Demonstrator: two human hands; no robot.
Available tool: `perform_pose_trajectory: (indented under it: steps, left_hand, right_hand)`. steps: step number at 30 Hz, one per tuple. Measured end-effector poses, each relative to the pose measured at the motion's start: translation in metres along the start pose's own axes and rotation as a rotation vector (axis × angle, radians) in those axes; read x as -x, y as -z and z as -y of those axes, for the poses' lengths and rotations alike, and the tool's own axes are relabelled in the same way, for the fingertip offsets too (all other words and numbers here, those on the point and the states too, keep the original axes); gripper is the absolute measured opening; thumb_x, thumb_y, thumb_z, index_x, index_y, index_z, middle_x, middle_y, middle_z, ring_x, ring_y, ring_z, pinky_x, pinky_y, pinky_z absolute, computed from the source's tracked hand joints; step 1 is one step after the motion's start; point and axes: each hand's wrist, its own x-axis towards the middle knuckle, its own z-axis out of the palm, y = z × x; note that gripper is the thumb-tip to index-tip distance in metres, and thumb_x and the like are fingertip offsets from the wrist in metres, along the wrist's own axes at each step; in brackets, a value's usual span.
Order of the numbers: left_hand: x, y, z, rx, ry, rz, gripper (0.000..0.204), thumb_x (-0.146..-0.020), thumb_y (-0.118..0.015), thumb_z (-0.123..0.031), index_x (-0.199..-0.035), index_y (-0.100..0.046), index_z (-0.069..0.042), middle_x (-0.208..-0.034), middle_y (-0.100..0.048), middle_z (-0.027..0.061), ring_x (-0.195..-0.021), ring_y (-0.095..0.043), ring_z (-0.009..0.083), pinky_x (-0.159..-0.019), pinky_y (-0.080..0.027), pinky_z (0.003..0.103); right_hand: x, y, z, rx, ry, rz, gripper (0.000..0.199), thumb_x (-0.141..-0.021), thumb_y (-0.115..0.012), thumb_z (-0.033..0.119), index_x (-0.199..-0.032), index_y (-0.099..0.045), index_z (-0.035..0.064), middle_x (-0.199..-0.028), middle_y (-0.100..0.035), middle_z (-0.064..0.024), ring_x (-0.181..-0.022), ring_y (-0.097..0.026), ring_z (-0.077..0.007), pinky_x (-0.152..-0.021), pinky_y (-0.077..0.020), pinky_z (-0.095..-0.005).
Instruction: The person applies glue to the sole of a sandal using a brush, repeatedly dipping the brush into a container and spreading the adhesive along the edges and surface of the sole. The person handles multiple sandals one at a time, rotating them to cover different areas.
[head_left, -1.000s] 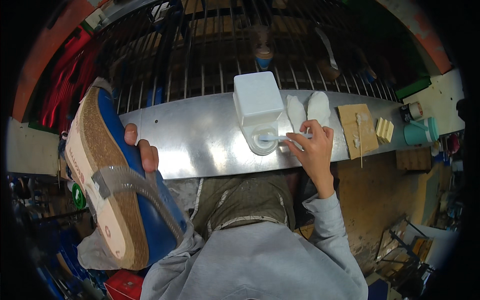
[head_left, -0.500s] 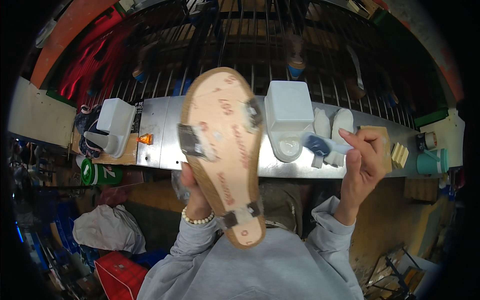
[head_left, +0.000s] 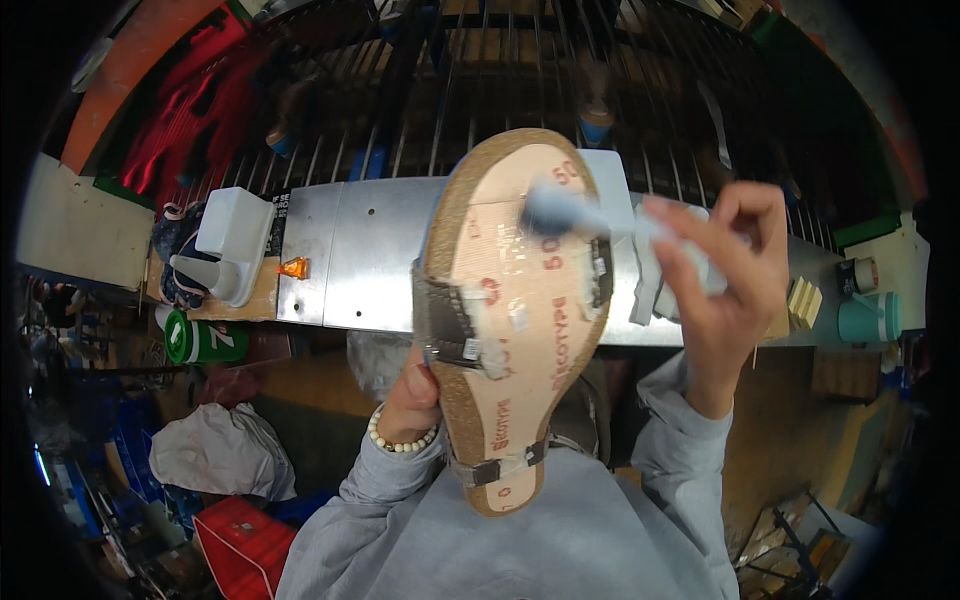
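Observation:
An unfinished sandal (head_left: pixel 525 320) is held upright in front of me, its pale underside with red print turned my way. Dark strap ends are fixed on both sides of that underside and across the heel. My left hand (head_left: pixel 410 400) grips its left edge from behind, most fingers hidden. In my right hand (head_left: pixel 725 285) is a blurred brush (head_left: pixel 570 213), its dark bluish head against or just over the upper part of the sole; contact cannot be told. Partly hidden behind the sandal stands a white plastic container (head_left: pixel 612 175). White shoe-shaped pieces lie behind my right hand.
On the metal bench (head_left: pixel 385 250) are another white container (head_left: pixel 235 225) and an orange bottle (head_left: pixel 294 267). Yellow blocks (head_left: pixel 803 303) and a teal cup (head_left: pixel 868 318) stand at right. Beyond runs a rack of metal bars (head_left: pixel 480 80). A green tub (head_left: pixel 205 338) sits left.
My right hand has brought the brush left and up, from beside the white container's round well to the sole. The sandal has shifted right and now covers part of that container.

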Motion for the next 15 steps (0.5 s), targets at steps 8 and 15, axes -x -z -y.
perform_pose_trajectory:
  steps: [8,15]
  left_hand:
    - [-0.01,0.003,-0.006,0.01,0.014,-0.11,0.086,-0.095,-0.036,-0.075,-0.145,-0.041,-0.005,-0.132,-0.058,0.016,-0.111,-0.065,0.0225,-0.09,-0.058,0.035]
    - [-0.023,0.032,0.0,0.672,0.179,-0.012,0.089,-0.093,-0.035,-0.079,-0.146,-0.042,-0.008,-0.13,-0.059,0.0189,-0.107,-0.068,0.0247,-0.084,-0.06,0.037]
  right_hand:
    - [0.051,-0.002,0.007,-0.071,0.023,0.171,0.032,-0.064,-0.085,0.035,-0.095,-0.083,0.0284,-0.076,-0.039,0.0035,-0.072,-0.043,-0.0163,-0.07,-0.0307,-0.0319]
    - [0.081,0.018,-0.012,-0.038,-0.207,0.245,0.025,-0.068,-0.084,0.029,-0.093,-0.083,0.024,-0.075,-0.048,0.0009,-0.075,-0.048,-0.0179,-0.078,-0.0316,-0.0345]
